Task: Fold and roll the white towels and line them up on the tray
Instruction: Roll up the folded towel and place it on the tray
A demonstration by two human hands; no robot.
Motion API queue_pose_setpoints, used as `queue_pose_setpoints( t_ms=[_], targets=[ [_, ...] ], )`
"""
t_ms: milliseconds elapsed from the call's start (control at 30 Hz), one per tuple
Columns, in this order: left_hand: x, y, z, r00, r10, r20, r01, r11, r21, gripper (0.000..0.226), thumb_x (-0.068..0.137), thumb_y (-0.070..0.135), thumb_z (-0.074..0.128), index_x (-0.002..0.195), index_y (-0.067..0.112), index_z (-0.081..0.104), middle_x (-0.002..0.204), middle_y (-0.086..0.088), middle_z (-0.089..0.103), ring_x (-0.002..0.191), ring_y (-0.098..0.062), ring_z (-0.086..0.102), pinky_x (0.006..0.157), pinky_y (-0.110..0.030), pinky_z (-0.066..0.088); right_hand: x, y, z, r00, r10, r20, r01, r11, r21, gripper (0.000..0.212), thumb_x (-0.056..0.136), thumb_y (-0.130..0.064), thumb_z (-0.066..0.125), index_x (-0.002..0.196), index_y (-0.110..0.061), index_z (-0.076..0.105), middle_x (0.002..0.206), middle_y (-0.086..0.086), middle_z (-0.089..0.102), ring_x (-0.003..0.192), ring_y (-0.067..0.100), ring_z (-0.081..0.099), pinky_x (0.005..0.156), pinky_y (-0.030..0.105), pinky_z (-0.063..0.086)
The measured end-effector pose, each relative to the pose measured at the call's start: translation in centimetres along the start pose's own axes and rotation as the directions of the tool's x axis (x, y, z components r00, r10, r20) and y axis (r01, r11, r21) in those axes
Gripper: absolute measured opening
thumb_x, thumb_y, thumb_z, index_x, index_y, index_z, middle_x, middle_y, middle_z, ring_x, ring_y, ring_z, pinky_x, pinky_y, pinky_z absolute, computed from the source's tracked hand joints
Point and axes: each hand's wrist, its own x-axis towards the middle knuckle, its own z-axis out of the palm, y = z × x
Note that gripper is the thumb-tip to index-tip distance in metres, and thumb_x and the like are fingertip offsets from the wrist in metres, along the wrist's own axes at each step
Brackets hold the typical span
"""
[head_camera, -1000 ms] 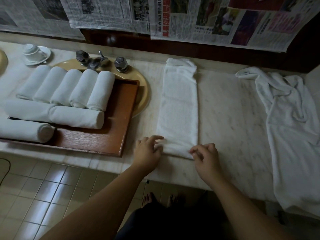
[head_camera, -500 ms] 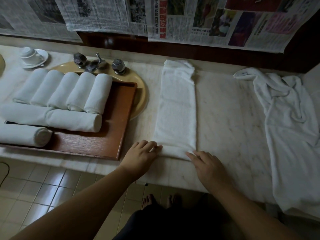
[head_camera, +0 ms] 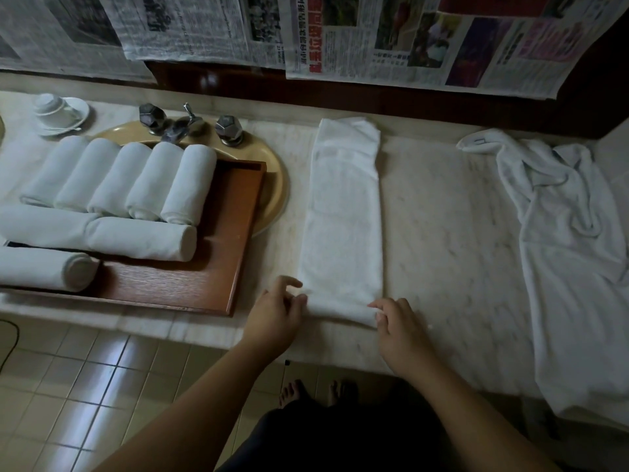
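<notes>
A white towel (head_camera: 343, 212), folded into a long narrow strip, lies on the marble counter (head_camera: 442, 216) and runs away from me. Its near end is turned up into a small roll. My left hand (head_camera: 275, 318) holds the roll's left corner with curled fingers. My right hand (head_camera: 396, 323) pinches the roll's right corner. To the left stands a brown wooden tray (head_camera: 204, 267) with several rolled white towels (head_camera: 143, 238) lined up on it. A loose white towel (head_camera: 571, 260) lies crumpled at the right end of the counter and hangs over the front edge.
The tray rests partly over a tan sink basin (head_camera: 272, 185) with a metal tap and two knobs (head_camera: 187, 122). A white cup on a saucer (head_camera: 59, 109) stands at the back left. Newspaper sheets (head_camera: 374, 35) hang on the wall behind. Tiled floor lies below the counter's edge.
My hands went from lying flat at the towel's near end to curling round it, and the near end is now turned up into a small roll.
</notes>
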Motion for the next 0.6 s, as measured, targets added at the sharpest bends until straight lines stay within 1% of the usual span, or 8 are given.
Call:
queue_pose_setpoints(
  t_ms=[67, 133, 233, 300, 333, 400, 500, 600],
  targets=[
    [0.5, 0.5, 0.5, 0.999, 0.032, -0.013, -0.031, 0.996, 0.088, 0.022, 0.103, 0.034, 0.057, 0.125, 0.036, 0.053, 0.09, 0.008, 0.063, 0.094, -0.013, 0.054, 0.084, -0.037, 0.05, 1.1, -0.5, -0.2, 0.997, 0.073, 0.029, -0.073, 0.997, -0.004, 0.022, 0.107, -0.021, 0.043, 0.124, -0.02, 0.057, 0.121, 0.009, 0.053, 0.114, 0.031, 0.053, 0.089, 0.034, 0.04],
    [1.0, 0.6, 1.0, 0.993, 0.113, -0.026, -0.104, 0.967, 0.233, 0.024, 0.103, 0.031, 0.056, 0.126, 0.038, 0.055, 0.109, 0.005, 0.06, 0.104, -0.019, 0.049, 0.088, -0.038, 0.047, 1.9, -0.7, -0.5, 0.994, 0.1, 0.033, -0.1, 0.995, 0.01, 0.011, 0.107, -0.023, 0.043, 0.116, -0.024, 0.048, 0.111, 0.006, 0.047, 0.109, 0.034, 0.053, 0.085, 0.034, 0.039],
    [1.6, 0.4, 1.2, 0.957, 0.286, -0.04, -0.249, 0.886, 0.392, 0.024, 0.095, 0.018, 0.068, 0.112, 0.035, 0.068, 0.117, -0.001, 0.056, 0.1, -0.025, 0.05, 0.076, -0.037, 0.045, 2.3, -1.0, -1.1, 0.997, 0.078, 0.023, -0.076, 0.996, -0.054, 0.016, 0.106, -0.023, 0.044, 0.118, -0.034, 0.043, 0.11, 0.003, 0.037, 0.107, 0.03, 0.049, 0.09, 0.038, 0.044],
    [2.0, -0.1, 1.3, 0.895, 0.446, -0.009, -0.391, 0.794, 0.466, 0.027, 0.086, 0.007, 0.074, 0.102, 0.029, 0.077, 0.113, -0.004, 0.06, 0.095, -0.029, 0.052, 0.072, -0.036, 0.045, 2.1, -1.4, -1.4, 0.995, -0.092, -0.033, 0.084, 0.979, -0.185, 0.037, 0.097, -0.01, 0.05, 0.121, -0.038, 0.051, 0.111, 0.001, 0.04, 0.101, 0.024, 0.047, 0.086, 0.038, 0.046],
    [2.0, -0.4, 1.3, 0.861, 0.509, 0.009, -0.448, 0.749, 0.487, 0.028, 0.086, 0.005, 0.071, 0.101, 0.026, 0.08, 0.112, -0.004, 0.061, 0.095, -0.029, 0.052, 0.072, -0.037, 0.046, 1.9, -1.4, -1.2, 0.977, -0.21, -0.041, 0.194, 0.951, -0.242, 0.047, 0.088, -0.002, 0.054, 0.119, -0.037, 0.059, 0.109, -0.001, 0.044, 0.097, 0.024, 0.049, 0.081, 0.038, 0.047],
    [1.7, -0.8, 1.4, 0.808, 0.588, 0.051, -0.529, 0.683, 0.505, 0.032, 0.089, 0.007, 0.057, 0.106, 0.023, 0.08, 0.11, -0.002, 0.063, 0.095, -0.027, 0.05, 0.072, -0.039, 0.047, 1.4, -0.8, -0.6, 0.923, -0.383, -0.033, 0.356, 0.884, -0.303, 0.053, 0.077, -0.001, 0.053, 0.118, -0.029, 0.071, 0.102, -0.002, 0.051, 0.089, 0.026, 0.055, 0.071, 0.037, 0.048],
    [0.6, -1.0, 1.2, 0.783, 0.611, 0.114, -0.579, 0.65, 0.492, 0.038, 0.087, 0.016, 0.055, 0.119, 0.019, 0.075, 0.111, 0.003, 0.066, 0.096, -0.024, 0.055, 0.075, -0.036, 0.045, 0.5, -0.1, -0.2, 0.895, -0.439, -0.085, 0.4, 0.87, -0.288, 0.054, 0.077, -0.01, 0.048, 0.123, -0.02, 0.074, 0.105, 0.0, 0.062, 0.09, 0.027, 0.06, 0.071, 0.037, 0.052],
    [0.4, -1.4, 1.1, 0.771, 0.621, 0.137, -0.595, 0.629, 0.5, 0.036, 0.094, 0.033, 0.063, 0.126, 0.018, 0.071, 0.119, 0.002, 0.066, 0.098, -0.024, 0.059, 0.077, -0.037, 0.047, 0.3, 0.1, 0.0, 0.9, -0.419, -0.122, 0.377, 0.887, -0.267, 0.046, 0.08, -0.016, 0.066, 0.126, -0.019, 0.072, 0.11, 0.0, 0.063, 0.097, 0.025, 0.059, 0.078, 0.037, 0.053]
  ],
)
